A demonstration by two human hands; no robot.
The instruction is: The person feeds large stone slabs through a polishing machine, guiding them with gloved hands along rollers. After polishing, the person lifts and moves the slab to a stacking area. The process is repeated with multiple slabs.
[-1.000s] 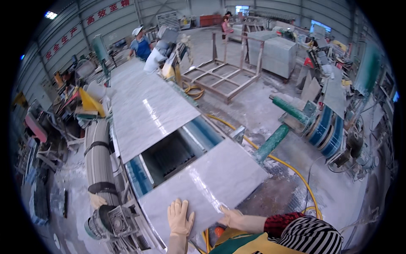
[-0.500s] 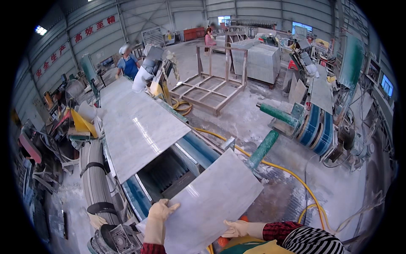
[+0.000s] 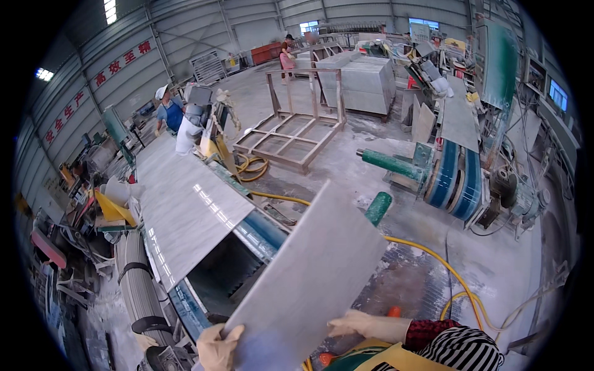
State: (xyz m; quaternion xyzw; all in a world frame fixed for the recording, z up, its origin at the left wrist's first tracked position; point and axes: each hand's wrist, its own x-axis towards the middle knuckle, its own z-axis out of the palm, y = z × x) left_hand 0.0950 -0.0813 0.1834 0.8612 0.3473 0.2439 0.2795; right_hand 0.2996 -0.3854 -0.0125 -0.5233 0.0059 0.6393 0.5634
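A pale grey-white stone slab (image 3: pixel 309 272) stands tilted up in front of me, one long edge raised toward the far left. My left hand (image 3: pixel 218 347), in a cream rubber glove, is closed round its near left edge, thumb on the upper face. At the near right edge, my gloved right hand (image 3: pixel 356 324) grips the slab, with some fingertips hidden by it. Beyond it, a larger polished slab (image 3: pixel 185 204) lies flat on a conveyor with blue belts (image 3: pixel 266 232). Between the two slabs shows a dark gap in the machine (image 3: pixel 226 269).
A bundle of grey strips (image 3: pixel 137 284) runs along the conveyor's left side. At right, a yellow hose (image 3: pixel 433 255) crosses the wet floor near a green roller (image 3: pixel 378 207). Further off stand a metal frame (image 3: pixel 297 133), another conveyor (image 3: pixel 455 176) and a person in a blue apron (image 3: pixel 171 116).
The near slab has lifted off the conveyor and tilted up, its far edge rising. My left hand has moved down and left along with it. The view has shifted slightly.
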